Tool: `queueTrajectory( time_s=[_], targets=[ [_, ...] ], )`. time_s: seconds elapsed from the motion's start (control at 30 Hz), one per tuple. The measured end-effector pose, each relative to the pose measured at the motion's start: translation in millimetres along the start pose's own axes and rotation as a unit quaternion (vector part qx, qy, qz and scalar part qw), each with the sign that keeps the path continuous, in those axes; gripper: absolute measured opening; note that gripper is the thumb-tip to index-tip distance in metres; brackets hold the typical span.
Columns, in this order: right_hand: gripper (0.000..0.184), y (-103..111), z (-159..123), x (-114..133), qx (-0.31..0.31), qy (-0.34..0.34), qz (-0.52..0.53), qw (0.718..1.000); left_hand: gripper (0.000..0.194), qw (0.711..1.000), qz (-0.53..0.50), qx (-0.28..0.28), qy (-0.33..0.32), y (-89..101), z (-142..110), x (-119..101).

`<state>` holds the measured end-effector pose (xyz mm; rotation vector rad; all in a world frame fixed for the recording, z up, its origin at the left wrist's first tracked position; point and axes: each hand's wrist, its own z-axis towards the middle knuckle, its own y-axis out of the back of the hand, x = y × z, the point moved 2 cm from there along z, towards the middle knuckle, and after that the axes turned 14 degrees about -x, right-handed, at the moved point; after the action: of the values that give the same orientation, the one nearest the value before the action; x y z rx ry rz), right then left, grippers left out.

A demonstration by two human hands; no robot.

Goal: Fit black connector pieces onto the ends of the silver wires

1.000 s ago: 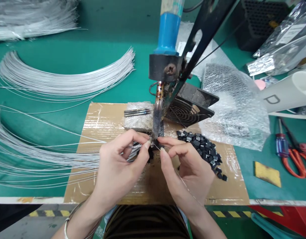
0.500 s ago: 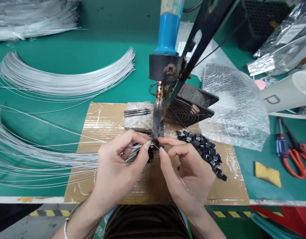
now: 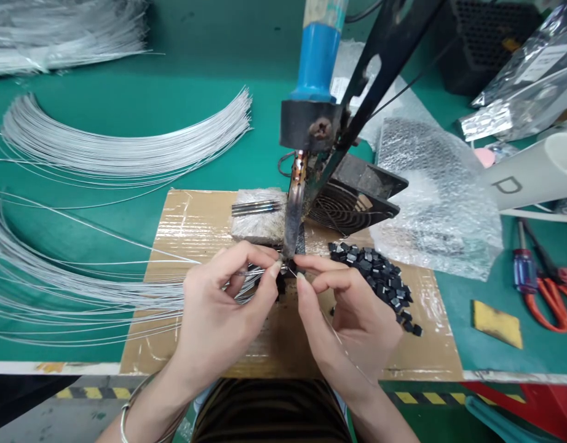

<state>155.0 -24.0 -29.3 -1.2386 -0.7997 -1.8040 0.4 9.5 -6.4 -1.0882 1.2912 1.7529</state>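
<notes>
A soldering iron (image 3: 294, 215) with a blue handle is clamped tip-down in a black stand (image 3: 380, 80). Just left of its tip, my left hand (image 3: 226, 307) pinches the end of a thin white wire; fingertips cover the exact grip. On the other side, my right hand (image 3: 352, 314) holds a fine strand of solder wire (image 3: 342, 349) between thumb and finger, its end by the iron tip. Loose white wires (image 3: 154, 294) run beneath my left hand. Small black connector-like pieces (image 3: 380, 277) lie heaped beyond my right hand. What sits directly at the tip is mostly hidden.
Cardboard (image 3: 158, 246) covers the green table. A wrapped block (image 3: 253, 226) carrying metal rods and a black fan (image 3: 352, 197) stand behind the tip. Farther out are a wire bundle (image 3: 126, 147), bubble wrap (image 3: 435, 197), a yellow sponge (image 3: 497, 324), a screwdriver (image 3: 524, 271) and orange-handled scissors (image 3: 548, 304).
The whole view has shifted very slightly. Both hands keep their pinches at the iron tip, with almost no visible movement.
</notes>
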Motion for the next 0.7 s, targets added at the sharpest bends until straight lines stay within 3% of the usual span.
queueTrajectory(
  time_s=[0.7],
  targets=[
    [0.024, -1.4, -0.7, -0.5, -0.003, 0.001, -0.001, 1.0, 0.014, 1.0, -0.003, 0.009, 0.01, -1.8, 0.5, 0.3]
  ],
)
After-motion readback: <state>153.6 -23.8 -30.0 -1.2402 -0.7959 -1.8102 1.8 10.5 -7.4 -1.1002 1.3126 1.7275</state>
